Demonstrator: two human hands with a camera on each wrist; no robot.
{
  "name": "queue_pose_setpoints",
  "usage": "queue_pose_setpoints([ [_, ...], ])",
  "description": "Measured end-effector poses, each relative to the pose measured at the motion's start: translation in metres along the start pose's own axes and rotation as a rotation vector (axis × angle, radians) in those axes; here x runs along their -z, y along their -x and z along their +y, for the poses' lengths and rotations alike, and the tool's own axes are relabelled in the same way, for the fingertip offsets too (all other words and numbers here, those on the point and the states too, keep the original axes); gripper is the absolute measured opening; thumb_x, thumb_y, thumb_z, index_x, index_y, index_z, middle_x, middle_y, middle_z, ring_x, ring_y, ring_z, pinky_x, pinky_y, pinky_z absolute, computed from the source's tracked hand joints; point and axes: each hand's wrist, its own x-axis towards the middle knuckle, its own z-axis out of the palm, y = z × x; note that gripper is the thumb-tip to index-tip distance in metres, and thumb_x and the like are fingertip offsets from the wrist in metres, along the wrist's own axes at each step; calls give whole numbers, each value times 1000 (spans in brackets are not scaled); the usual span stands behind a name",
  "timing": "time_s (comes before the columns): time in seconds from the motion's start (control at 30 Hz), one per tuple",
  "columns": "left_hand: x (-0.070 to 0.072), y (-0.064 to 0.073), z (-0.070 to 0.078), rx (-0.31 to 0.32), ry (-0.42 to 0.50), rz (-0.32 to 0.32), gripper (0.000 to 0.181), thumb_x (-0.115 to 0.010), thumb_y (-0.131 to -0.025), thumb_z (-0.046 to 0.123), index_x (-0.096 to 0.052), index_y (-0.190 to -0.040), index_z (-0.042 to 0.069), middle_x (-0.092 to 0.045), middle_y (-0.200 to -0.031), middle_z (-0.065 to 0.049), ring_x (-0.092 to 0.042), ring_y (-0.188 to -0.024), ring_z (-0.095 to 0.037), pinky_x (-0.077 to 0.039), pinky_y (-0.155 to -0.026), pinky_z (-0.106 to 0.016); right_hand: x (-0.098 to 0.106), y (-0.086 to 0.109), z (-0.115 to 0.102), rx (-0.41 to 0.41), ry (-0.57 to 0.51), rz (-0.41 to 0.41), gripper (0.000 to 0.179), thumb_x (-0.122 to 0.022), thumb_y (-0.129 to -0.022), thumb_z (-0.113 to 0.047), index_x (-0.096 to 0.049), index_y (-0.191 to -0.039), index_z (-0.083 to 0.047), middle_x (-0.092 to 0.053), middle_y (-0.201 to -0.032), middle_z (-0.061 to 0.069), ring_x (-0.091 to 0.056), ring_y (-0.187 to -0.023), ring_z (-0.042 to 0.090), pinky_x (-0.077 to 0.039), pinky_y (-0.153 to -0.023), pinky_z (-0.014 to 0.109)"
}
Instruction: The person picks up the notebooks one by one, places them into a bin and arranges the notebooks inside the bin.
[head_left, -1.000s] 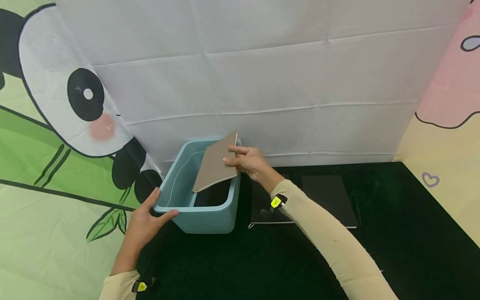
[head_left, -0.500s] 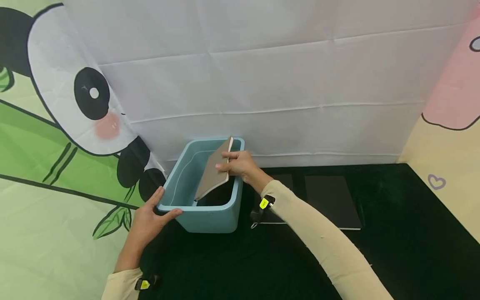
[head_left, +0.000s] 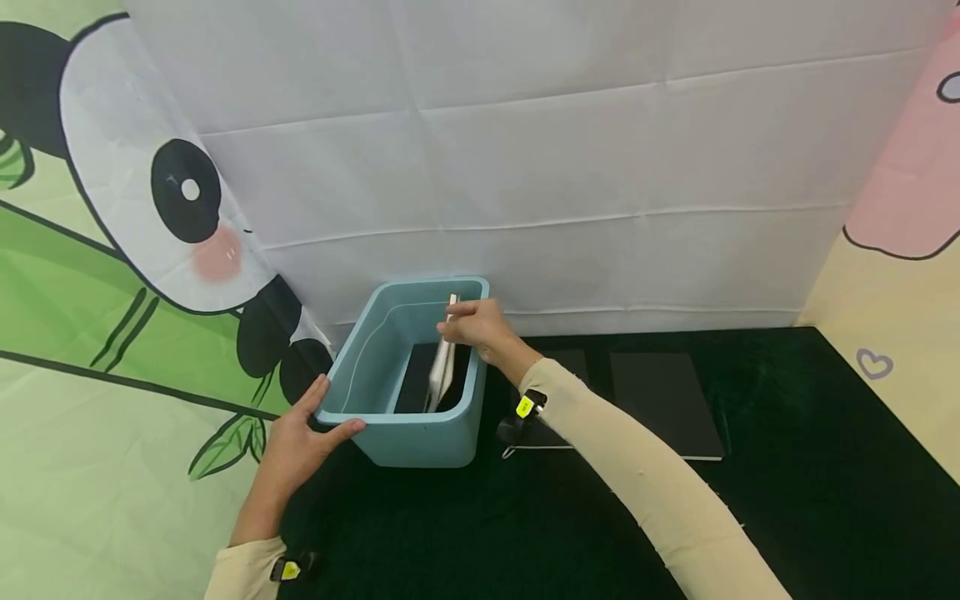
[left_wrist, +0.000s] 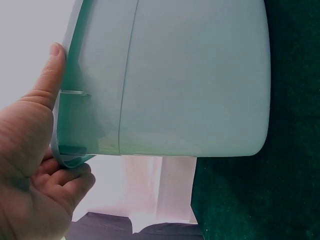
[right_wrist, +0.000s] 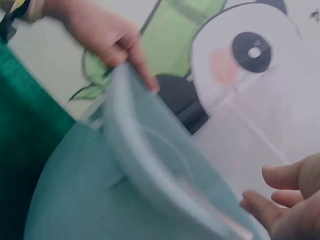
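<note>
A beige notebook stands on edge inside the light blue bin, its pale page edges facing up and slightly fanned. Just above its far end is my right hand; in the right wrist view this hand's thumb and fingers are apart, with nothing visible between them. My left hand grips the bin's near left rim corner; in the left wrist view its thumb lies along the rim and the other fingers curl beneath. Under the notebook lies a black flat item on the bin floor.
Right of the bin, two dark notebooks lie on the dark green cloth: one partly under my right forearm, another farther right. A white cloth backdrop rises directly behind, with a printed panda sheet at left.
The notebook has gone from tilted with its cover showing to upright on edge, lower in the bin. My right hand has moved slightly left and its fingers have parted. My left hand stays put.
</note>
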Motion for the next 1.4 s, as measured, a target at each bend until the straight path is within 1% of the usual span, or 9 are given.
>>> queue_pose_setpoints([
  [0.13,0,-2,-1,-9,-6,3,104,-76,-88,54,-19,-164,14,-19,-169,-12,-28,-148,-51,-30,-111,-73,21,10,-17,13,9,0,45,-69,-96,-2,-59,-139,2,-54,-147,22,-62,-127,35,-54,-101,37],
  [0.27,1,-2,-1,-22,-10,9,102,-76,-88,53,-19,-164,14,-20,-169,-12,-30,-148,-50,-31,-111,-72,53,22,-29,32,53,-26,47,-67,-99,-5,-55,-144,0,-51,-150,21,-58,-132,33,-53,-104,38],
  [0.4,5,0,-3,-31,-12,26,101,-77,-89,50,-20,-164,14,-20,-169,-12,-30,-148,-49,-32,-111,-72,90,33,-32,44,98,-33,50,-63,-101,-9,-50,-149,0,-51,-151,20,-54,-136,34,-51,-106,39],
  [0.57,8,1,-2,-33,-20,39,101,-77,-89,50,-20,-164,15,-21,-169,-13,-31,-147,-51,-33,-108,-73,139,50,-27,44,95,2,52,-60,-103,-11,-45,-152,1,-46,-155,21,-49,-141,35,-47,-111,43],
  [0.77,8,1,-3,-8,-29,26,103,-77,-89,50,-17,-164,15,-19,-169,-15,-31,-146,-54,-32,-108,-75,189,70,-7,26,109,45,55,-58,-105,-12,-40,-155,2,-38,-160,21,-42,-145,37,-43,-114,43],
  [0.97,4,-1,-2,-10,-24,9,102,-76,-89,51,-17,-164,14,-19,-169,-15,-30,-146,-54,-31,-108,-75,230,96,27,13,220,108,58,-60,-105,-20,-39,-155,1,-37,-160,22,-40,-146,38,-40,-115,46],
  [1.07,4,-1,-2,-7,-21,14,102,-76,-89,51,-17,-164,14,-18,-169,-15,-30,-146,-55,-31,-108,-76,244,107,43,-8,261,148,59,-61,-104,-25,-42,-154,0,-41,-158,23,-42,-145,38,-41,-114,47],
  [1.23,5,-1,-3,-9,-21,28,102,-77,-90,49,-17,-164,13,-19,-169,-16,-30,-145,-56,-30,-107,-77,259,122,63,-19,276,182,63,-63,-103,-32,-42,-154,0,-42,-157,24,-43,-144,38,-43,-112,46],
  [1.4,4,-1,-3,-16,-10,28,102,-77,-89,49,-18,-164,12,-19,-168,-16,-30,-145,-56,-31,-107,-77,274,138,79,-15,368,197,68,-62,-103,-37,-40,-155,1,-39,-158,26,-42,-144,41,-44,-111,48],
])
